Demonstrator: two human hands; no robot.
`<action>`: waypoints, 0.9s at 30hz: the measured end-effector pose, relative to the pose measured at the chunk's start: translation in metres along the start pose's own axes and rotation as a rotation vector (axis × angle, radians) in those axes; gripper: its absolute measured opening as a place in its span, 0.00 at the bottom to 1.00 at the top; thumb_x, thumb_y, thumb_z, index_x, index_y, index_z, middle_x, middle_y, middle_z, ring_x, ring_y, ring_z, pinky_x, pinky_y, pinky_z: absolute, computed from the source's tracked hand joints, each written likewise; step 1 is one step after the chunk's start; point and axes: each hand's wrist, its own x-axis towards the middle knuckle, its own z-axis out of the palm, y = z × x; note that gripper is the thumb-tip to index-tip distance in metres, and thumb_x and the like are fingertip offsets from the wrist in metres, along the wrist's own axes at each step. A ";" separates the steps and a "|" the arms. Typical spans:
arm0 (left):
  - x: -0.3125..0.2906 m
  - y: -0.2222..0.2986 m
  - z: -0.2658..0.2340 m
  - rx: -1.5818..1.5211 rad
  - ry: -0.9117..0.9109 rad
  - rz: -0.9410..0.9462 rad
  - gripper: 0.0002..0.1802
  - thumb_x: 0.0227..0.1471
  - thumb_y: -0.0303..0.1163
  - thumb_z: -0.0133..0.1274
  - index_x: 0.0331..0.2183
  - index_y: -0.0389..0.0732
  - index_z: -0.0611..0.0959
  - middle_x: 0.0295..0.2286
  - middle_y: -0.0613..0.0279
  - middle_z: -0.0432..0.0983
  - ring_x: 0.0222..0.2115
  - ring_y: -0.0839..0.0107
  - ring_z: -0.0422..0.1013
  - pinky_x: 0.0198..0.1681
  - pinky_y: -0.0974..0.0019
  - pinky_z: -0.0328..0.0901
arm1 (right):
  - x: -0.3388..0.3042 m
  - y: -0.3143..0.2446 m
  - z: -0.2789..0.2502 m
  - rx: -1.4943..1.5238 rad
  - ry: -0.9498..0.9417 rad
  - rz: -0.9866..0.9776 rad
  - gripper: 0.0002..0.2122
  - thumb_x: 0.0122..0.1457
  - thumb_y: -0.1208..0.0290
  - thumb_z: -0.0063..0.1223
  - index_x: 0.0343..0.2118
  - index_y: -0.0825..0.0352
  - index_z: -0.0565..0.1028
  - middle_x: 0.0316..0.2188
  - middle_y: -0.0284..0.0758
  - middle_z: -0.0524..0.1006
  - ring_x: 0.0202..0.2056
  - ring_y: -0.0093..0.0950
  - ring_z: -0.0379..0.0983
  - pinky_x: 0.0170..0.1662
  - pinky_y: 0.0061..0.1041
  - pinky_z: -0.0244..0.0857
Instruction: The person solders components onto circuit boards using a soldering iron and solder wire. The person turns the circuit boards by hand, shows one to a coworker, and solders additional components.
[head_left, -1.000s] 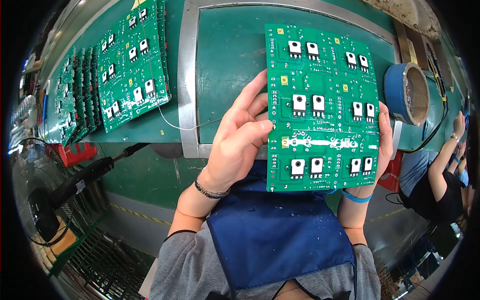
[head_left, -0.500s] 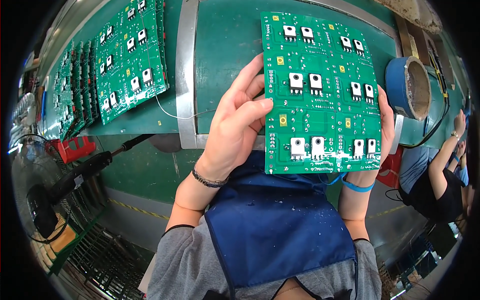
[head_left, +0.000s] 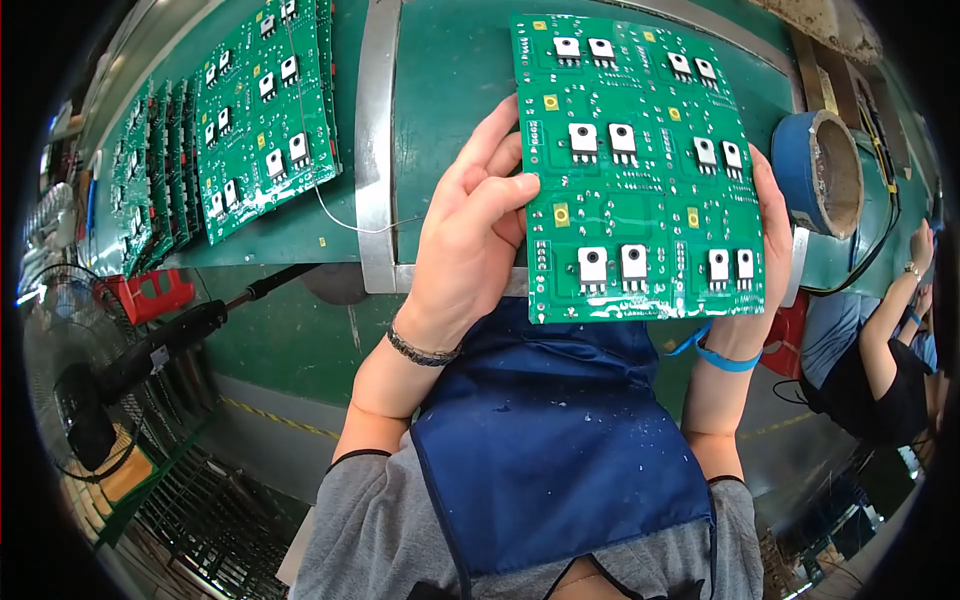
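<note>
A green circuit board (head_left: 635, 215) with pairs of black-and-silver transistors and small yellow squares is held up in front of me, its component face showing. My left hand (head_left: 470, 220) grips its left edge, thumb at the front and fingers reaching behind. Along the right edge, my right hand (head_left: 772, 225) closes round the board; most of its fingers are hidden behind it. A patterned bracelet circles my left wrist, and a blue band (head_left: 730, 362) circles my right.
Several similar boards (head_left: 265, 120) stand in a row at the left, a thin wire hanging by them. A blue tape roll (head_left: 817, 173) sits right of the held board. A black fan (head_left: 90, 400) is at lower left. Another person's arm (head_left: 885, 320) shows at far right.
Both hands have raised the circuit board slightly, and its top leans a little farther away. The grip on both edges stays the same.
</note>
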 end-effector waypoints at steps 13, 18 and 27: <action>0.005 -0.036 0.028 -0.009 0.203 0.145 0.38 0.53 0.19 0.43 0.62 0.36 0.47 0.54 0.53 0.62 0.52 0.66 0.64 0.54 0.62 0.62 | -0.031 -0.060 -0.022 -0.636 0.409 -0.425 0.17 0.65 0.68 0.39 0.51 0.73 0.68 0.51 0.42 0.70 0.48 0.27 0.68 0.51 0.27 0.63; -0.004 -0.034 0.029 0.133 0.171 0.119 0.39 0.52 0.17 0.41 0.63 0.37 0.46 0.56 0.52 0.58 0.55 0.64 0.60 0.58 0.61 0.58 | -0.028 -0.088 -0.066 -0.755 0.691 -0.480 0.21 0.67 0.61 0.35 0.55 0.72 0.66 0.53 0.40 0.68 0.53 0.28 0.64 0.56 0.29 0.55; -0.026 -0.003 0.017 1.167 0.119 0.123 0.43 0.46 0.30 0.61 0.59 0.29 0.58 0.49 0.52 0.64 0.52 0.62 0.62 0.52 0.62 0.62 | 0.096 -0.116 -0.165 0.119 0.578 -0.218 0.23 0.56 0.62 0.59 0.50 0.69 0.66 0.40 0.48 0.74 0.42 0.36 0.74 0.45 0.32 0.71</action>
